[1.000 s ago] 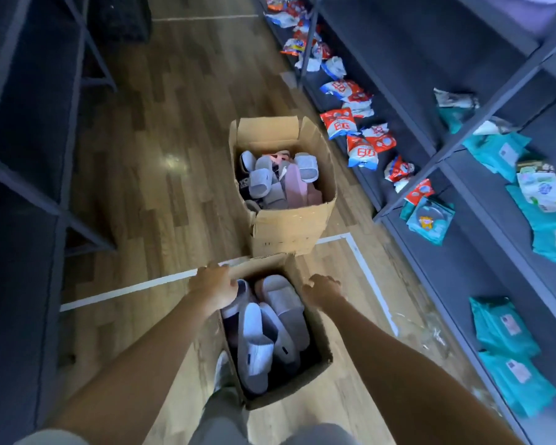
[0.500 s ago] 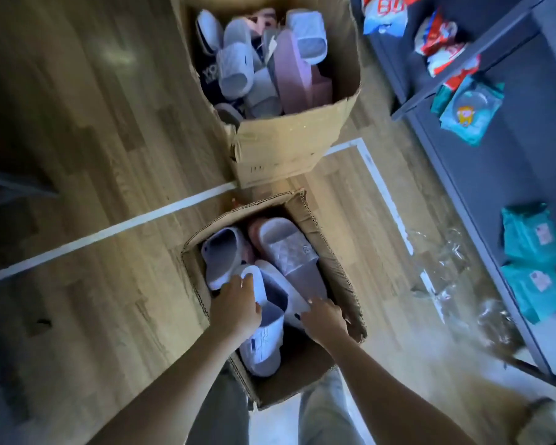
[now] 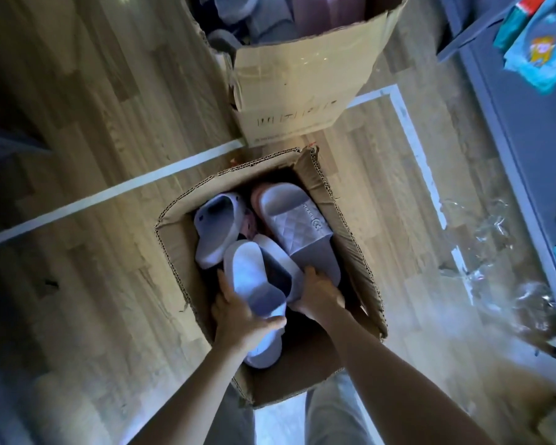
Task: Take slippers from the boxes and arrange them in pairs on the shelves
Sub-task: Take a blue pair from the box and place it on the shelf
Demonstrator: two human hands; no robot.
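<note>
My left hand [image 3: 238, 319] grips a pale lilac foam slide slipper [image 3: 251, 274] by its side, thumb curled over the strap, near the middle of the open brown cardboard box [image 3: 180, 239]. My right hand [image 3: 320, 298] curls round the edge of a matching pale slipper [image 3: 286, 256] just beneath it. A grey quilted-strap slipper [image 3: 302, 226] lies along the box's right wall, towards the far corner.

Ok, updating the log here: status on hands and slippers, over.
Left hand grips a white slipper in the near box. Right hand at the second white slipper beneath, grip unclear. Grey quilted slipper lies alongside.
</note>
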